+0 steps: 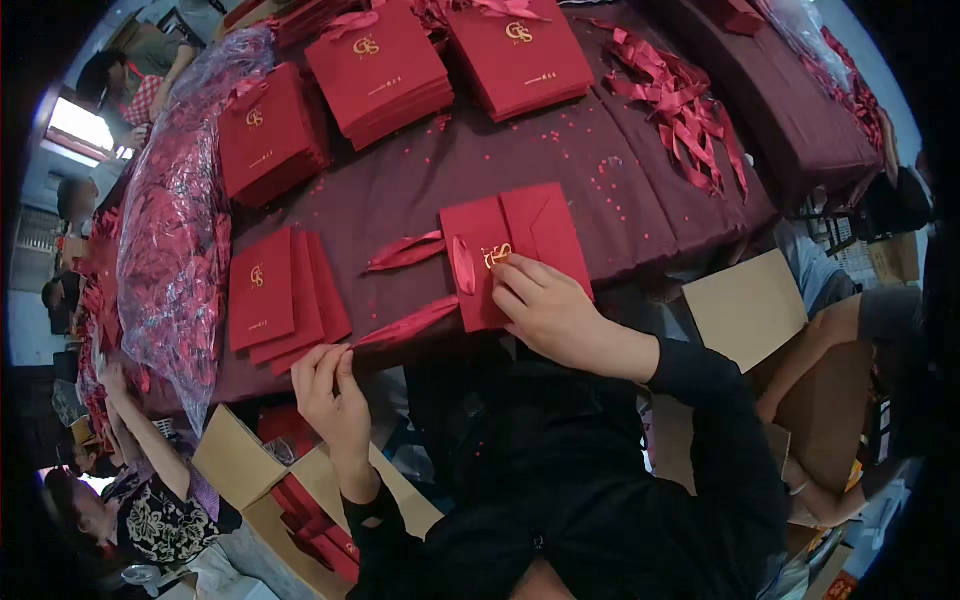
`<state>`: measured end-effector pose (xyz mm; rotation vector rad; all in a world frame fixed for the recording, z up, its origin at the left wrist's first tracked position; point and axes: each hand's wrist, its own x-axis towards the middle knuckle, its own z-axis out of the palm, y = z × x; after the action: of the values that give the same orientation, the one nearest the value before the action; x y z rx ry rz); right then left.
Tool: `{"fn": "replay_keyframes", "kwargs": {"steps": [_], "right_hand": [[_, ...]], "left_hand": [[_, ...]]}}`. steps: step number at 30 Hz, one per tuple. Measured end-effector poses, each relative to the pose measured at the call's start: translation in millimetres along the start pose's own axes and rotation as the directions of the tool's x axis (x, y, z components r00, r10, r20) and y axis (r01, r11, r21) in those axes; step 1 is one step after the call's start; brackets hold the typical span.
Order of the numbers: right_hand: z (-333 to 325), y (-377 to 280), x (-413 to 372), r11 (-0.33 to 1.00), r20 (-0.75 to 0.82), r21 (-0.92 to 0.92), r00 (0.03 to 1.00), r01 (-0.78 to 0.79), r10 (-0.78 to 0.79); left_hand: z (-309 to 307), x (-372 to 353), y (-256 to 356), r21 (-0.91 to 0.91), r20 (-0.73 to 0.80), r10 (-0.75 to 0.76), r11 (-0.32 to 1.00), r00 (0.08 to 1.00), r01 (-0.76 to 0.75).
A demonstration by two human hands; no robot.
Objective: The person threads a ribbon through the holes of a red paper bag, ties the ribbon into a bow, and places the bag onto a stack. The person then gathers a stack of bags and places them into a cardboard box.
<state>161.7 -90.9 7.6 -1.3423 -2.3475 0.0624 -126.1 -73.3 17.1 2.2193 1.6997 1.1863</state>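
Observation:
A red paper gift bag (551, 232) with a gold logo lies flat near the table's front edge, directly before me. My right hand (548, 312) rests on it with curled fingers, its fingertips pressed at the gold logo. Satin ribbon (412, 320) runs from the bag toward my left hand (333, 405). That hand is closed in a pinch at the ribbon's tip, by the table edge. Another ribbon length (405, 251) lies loose on the cloth. Left of the bag, several flat red bags (265, 295) are fanned out close to my left fingers.
Stacks of red bags (385, 70) stand at the back. Loose ribbons (680, 110) lie at back right, and a plastic sack of ribbons (175, 230) at left. Open cardboard boxes (240, 460) sit below the table. Other people work on both sides.

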Motion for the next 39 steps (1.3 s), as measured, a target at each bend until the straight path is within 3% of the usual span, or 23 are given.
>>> {"fn": "replay_keyframes", "kwargs": {"steps": [4, 5, 6, 7, 8, 9, 10, 12, 14, 17, 18, 19, 20, 22, 24, 26, 27, 30, 31, 33, 37, 38, 39], "right_hand": [[-72.5, 4.0, 10.9, 0.993, -0.185, -0.116, 0.982, 0.022, -0.044], [-91.7, 5.0, 13.3, 0.998, -0.200, -0.027, 0.979, -0.054, 0.048], [-105.0, 13.9, 15.6, 0.992, -0.189, 0.025, 0.974, -0.121, 0.124], [-116.6, 25.5, 21.9, 0.979, -0.174, 0.077, 0.965, -0.187, 0.198], [-125.8, 35.2, 34.3, 0.931, -0.257, 0.141, 0.896, -0.336, 0.362], [-128.2, 66.1, 45.7, 0.932, -0.279, 0.248, 0.902, -0.263, 0.329], [-127.7, 110.5, 55.3, 0.800, -0.103, 0.529, 0.915, -0.282, 0.391], [-139.8, 156.3, 82.4, 0.347, 0.022, 0.880, 0.760, -0.323, 0.650], [-136.7, 197.5, 104.1, 0.312, -0.154, 0.946, 0.718, -0.092, 0.679], [-89.2, 240.5, 129.9, 0.353, -0.240, 0.933, 0.622, -0.063, 0.745], [-68.4, 254.0, 135.9, 0.503, -0.361, 0.857, 0.568, -0.112, 0.740], [-46.0, 283.7, 137.6, 0.622, -0.397, 0.729, 0.565, -0.286, 0.724], [-46.3, 268.0, 134.5, 0.672, -0.450, 0.658, 0.538, -0.339, 0.712], [-29.1, 285.5, 134.0, 0.802, -0.594, 0.250, 0.568, -0.543, 0.570], [-32.0, 266.2, 133.0, 0.682, -0.406, 0.578, 0.566, -0.448, 0.717], [-36.4, 262.4, 129.5, 0.375, -0.077, 0.857, 0.632, -0.354, 0.771], [-42.9, 264.1, 131.2, 0.374, -0.076, 0.857, 0.631, -0.354, 0.772], [-62.1, 260.2, 130.6, 0.134, 0.256, 0.795, 0.527, -0.592, 0.811], [-74.2, 254.4, 131.2, 0.135, 0.258, 0.793, 0.528, -0.595, 0.809], [-90.2, 245.7, 127.4, -0.017, 0.492, 0.772, 0.580, -0.635, 0.649], [-104.8, 241.9, 109.4, 0.042, 0.566, 0.703, 0.595, -0.709, 0.571], [-120.6, 202.0, 101.0, 0.091, 0.418, 0.735, 0.555, -0.672, 0.720], [-128.5, 189.6, 95.6, 0.096, 0.429, 0.722, 0.552, -0.685, 0.715]], "left_hand": [[-6.5, 18.3, 16.4, -0.172, 0.015, 0.001, 0.985, 1.000, 0.001], [-6.5, 23.6, 22.1, -0.306, 0.070, -0.032, 0.951, 0.997, 0.052], [-5.0, 27.5, 27.9, -0.430, 0.131, -0.057, 0.897, 0.990, 0.108], [6.6, 29.8, 36.6, -0.648, 0.208, -0.131, 0.724, 0.969, 0.237], [14.0, 37.0, 46.8, -0.691, 0.272, -0.129, 0.663, 0.954, 0.287], [21.4, 46.1, 56.1, -0.726, 0.337, -0.119, 0.599, 0.934, 0.338], [36.2, 53.3, 58.5, -0.709, 0.357, -0.064, 0.631, 0.932, 0.315], [58.3, 72.2, 80.0, -0.714, 0.417, -0.018, 0.613, 0.909, 0.339], [89.6, 91.9, 97.6, -0.738, 0.415, 0.020, 0.592, 0.910, 0.323], [151.3, 134.0, 119.9, -0.666, 0.371, 0.037, 0.708, 0.928, 0.238], [170.7, 146.1, 125.3, -0.618, 0.333, 0.078, 0.771, 0.940, 0.155], [188.7, 156.0, 130.2, -0.562, 0.297, 0.124, 0.824, 0.947, 0.069], [208.3, 161.4, 131.2, -0.519, 0.310, 0.068, 0.848, 0.948, 0.109], [237.7, 166.2, 125.9, -0.482, 0.310, 0.047, 0.868, 0.950, 0.115], [260.6, 164.4, 118.6, -0.432, 0.243, 0.042, 0.899, 0.969, 0.069], [259.2, 159.0, 121.3, -0.486, 0.246, 0.065, 0.872, 0.967, 0.065], [258.4, 156.9, 121.7, -0.537, 0.247, 0.079, 0.841, 0.966, 0.069], [263.1, 157.6, 118.2, -0.446, 0.262, 0.032, 0.890, 0.965, 0.092], [260.0, 156.6, 119.5, -0.446, 0.261, 0.028, 0.890, 0.965, 0.095], [245.8, 149.4, 126.8, -0.513, 0.284, 0.046, 0.851, 0.958, 0.111], [220.3, 106.8, 141.7, -0.562, 0.315, 0.118, 0.823, 0.942, 0.085], [214.6, 93.8, 144.2, -0.620, 0.337, 0.127, 0.776, 0.933, 0.118], [207.1, 81.1, 147.1, -0.675, 0.357, 0.136, 0.722, 0.924, 0.155]]}}
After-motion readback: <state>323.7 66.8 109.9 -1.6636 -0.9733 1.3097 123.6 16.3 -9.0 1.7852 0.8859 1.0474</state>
